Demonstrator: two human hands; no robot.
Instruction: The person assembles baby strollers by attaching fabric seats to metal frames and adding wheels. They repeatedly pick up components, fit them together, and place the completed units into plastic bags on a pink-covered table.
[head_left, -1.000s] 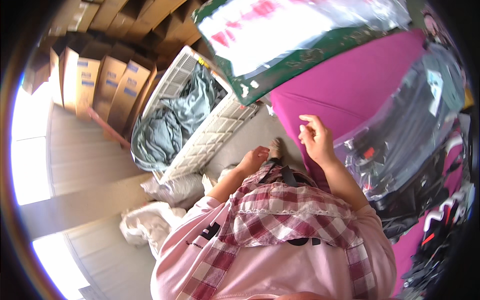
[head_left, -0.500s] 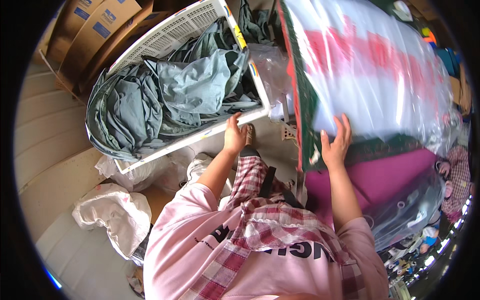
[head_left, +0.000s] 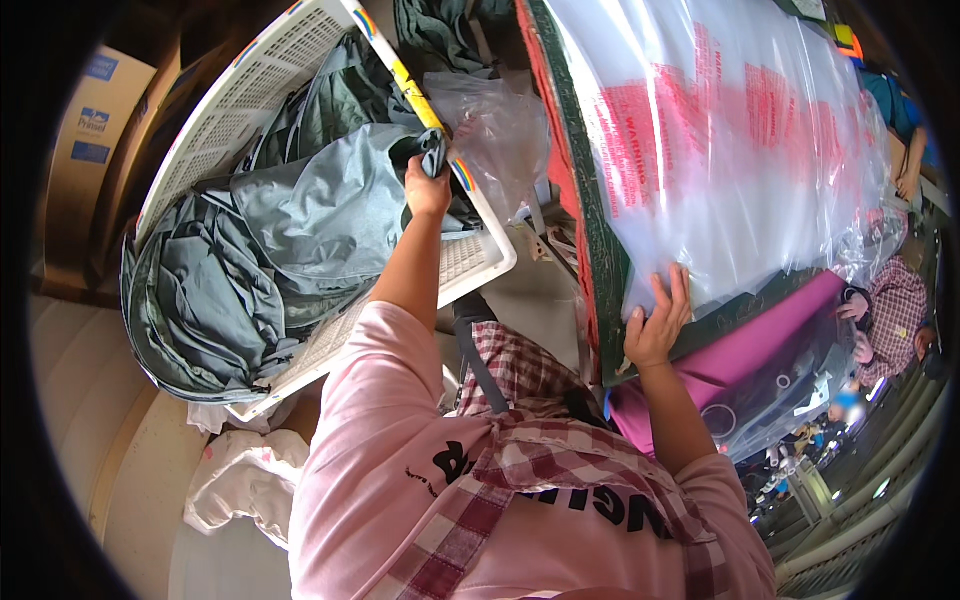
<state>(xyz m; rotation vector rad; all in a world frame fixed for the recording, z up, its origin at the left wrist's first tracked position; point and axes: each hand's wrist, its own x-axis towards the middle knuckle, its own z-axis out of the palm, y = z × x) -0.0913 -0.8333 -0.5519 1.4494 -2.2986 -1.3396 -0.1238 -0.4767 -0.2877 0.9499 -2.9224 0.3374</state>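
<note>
Left hand (head_left: 428,190) up at eleven o'clock, and it's clamped: my fingers are wrapped around a bunched end of the grey-green fabric piece (head_left: 345,190), right by the yellow-marked rim. That fabric spreads out from my fist toward ten o'clock, draped over a crumpled heap of matching cloth (head_left: 200,290), all in the white perforated plastic basket (head_left: 465,258). Over to three o'clock, right hand (head_left: 660,320): fingers a little apart, thumb held off from them, palm down on the seven-o'clock corner of a stack of clear plastic bags (head_left: 720,170) with red printing. Those bags lie on a green board (head_left: 735,317) with a red edge, filling one to two o'clock. Between basket and board, near twelve, a crumpled clear plastic bag (head_left: 500,130). Further out now: magenta cloth (head_left: 735,350) at four, white sack (head_left: 245,480) at eight, cardboard boxes (head_left: 90,150) at ten. And way out at three, a person in a checked top (head_left: 895,305), partly in view.
</note>
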